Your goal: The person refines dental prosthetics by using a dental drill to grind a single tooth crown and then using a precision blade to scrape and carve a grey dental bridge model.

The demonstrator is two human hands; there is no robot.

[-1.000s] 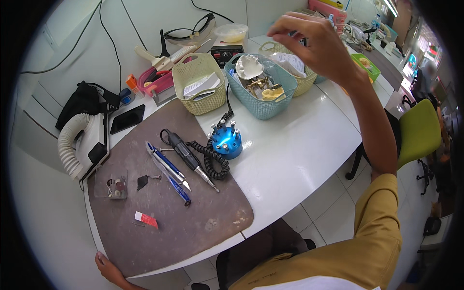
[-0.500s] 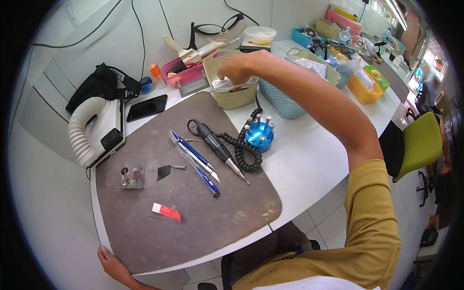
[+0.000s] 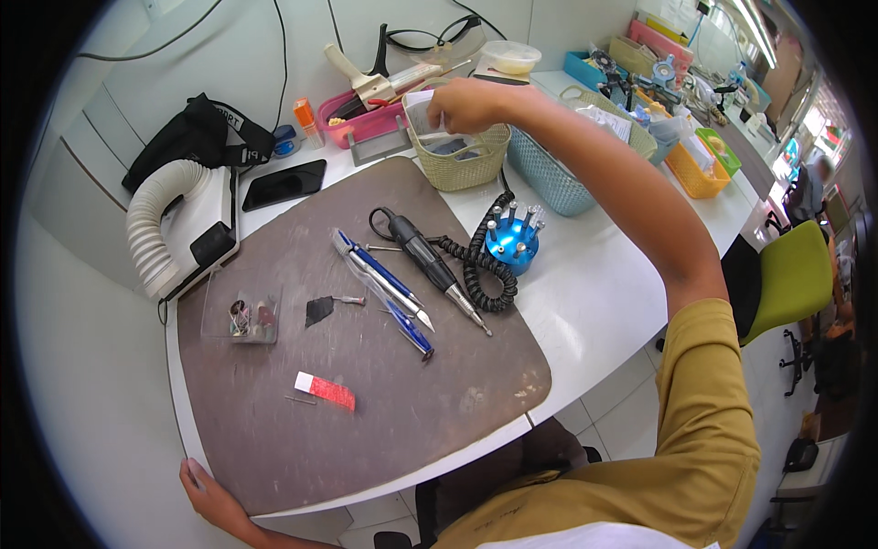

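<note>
My right hand [image 3: 465, 103] is above a woven pale green basket [image 3: 465, 165]. Its fingers are closed on a white packet [image 3: 418, 108], lifted at the basket's far left rim. Inside the basket lie clear and grey pieces I cannot make out. My left hand [image 3: 210, 499] rests at the near left table edge, its fingers outstretched and partly hidden, holding nothing I can see. Between the hands, a brown mat [image 3: 439, 393] carries a black rotary handpiece [image 3: 430, 265], a craft knife [image 3: 389, 288], a blue-handled tool [image 3: 407, 329] and a red and white strip [image 3: 326, 391].
A blue bur holder [image 3: 512, 245] stands beside the handpiece's coiled cord. At left are a clear box [image 3: 240, 316], a white hose unit [image 3: 151, 224] and a phone [image 3: 284, 184]. A pink basket [image 3: 370, 126] and a blue basket [image 3: 553, 178] flank the green one.
My right hand has risen from inside the green basket toward its far rim, bringing up the white packet. My left hand stays at the table edge. The view has shifted slightly.
</note>
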